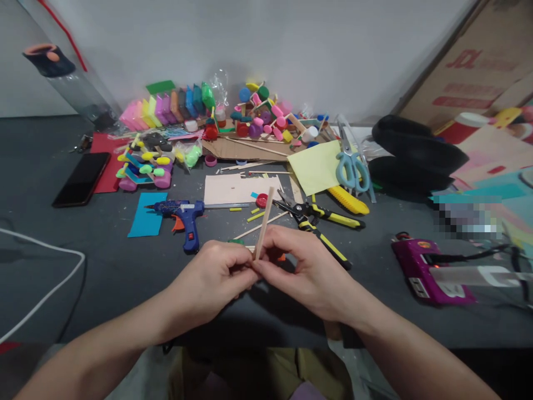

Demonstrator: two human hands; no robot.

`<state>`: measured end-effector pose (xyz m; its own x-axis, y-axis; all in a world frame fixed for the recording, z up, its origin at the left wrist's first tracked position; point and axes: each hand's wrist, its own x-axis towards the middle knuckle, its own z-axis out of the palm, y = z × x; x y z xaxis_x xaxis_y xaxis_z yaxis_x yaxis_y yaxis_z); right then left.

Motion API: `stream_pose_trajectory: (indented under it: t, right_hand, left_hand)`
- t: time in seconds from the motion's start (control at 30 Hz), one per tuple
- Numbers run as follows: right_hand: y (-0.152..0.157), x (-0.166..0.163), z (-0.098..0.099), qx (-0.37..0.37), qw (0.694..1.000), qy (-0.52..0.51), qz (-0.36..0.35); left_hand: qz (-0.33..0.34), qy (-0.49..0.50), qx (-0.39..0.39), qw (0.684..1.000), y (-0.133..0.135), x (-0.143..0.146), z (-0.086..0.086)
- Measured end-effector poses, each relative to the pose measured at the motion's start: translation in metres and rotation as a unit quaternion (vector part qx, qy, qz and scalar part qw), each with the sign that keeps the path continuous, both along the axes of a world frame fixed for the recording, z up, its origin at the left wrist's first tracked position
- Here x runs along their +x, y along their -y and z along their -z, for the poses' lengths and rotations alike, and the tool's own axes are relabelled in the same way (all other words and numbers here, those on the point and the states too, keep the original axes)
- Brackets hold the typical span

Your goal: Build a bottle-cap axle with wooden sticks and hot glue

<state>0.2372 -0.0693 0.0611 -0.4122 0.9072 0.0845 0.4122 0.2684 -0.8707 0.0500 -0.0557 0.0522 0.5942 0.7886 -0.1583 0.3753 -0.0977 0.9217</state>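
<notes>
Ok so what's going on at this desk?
Someone's right hand pinches a wooden stick near its lower end, with the left hand right up against it. The glue gun lies to the left, nozzle over blue paper; the pliers lie open to the right.

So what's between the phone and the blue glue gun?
In the head view: red paper by the phone, then bare table, then blue paper partly under the glue gun.
</notes>
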Motion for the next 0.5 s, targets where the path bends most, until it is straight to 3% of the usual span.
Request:
stream_pose_trajectory:
  t: [0.17,0.33,0.5]
  right_hand:
    - [-0.003,0.0,-0.002,-0.103,0.993,-0.046,-0.017]
    - [-0.004,0.003,0.001,-0.105,0.989,-0.104,0.011]
    - [-0.01,0.01,0.007,-0.065,0.988,-0.121,0.071]
  left_hand:
    - [-0.011,0.007,-0.126,0.992,0.0,0.0,-0.004]
    - [-0.016,0.033,-0.025,0.999,-0.004,-0.006,-0.006]
    - [-0.097,0.052,0.041,0.993,-0.018,-0.016,-0.004]
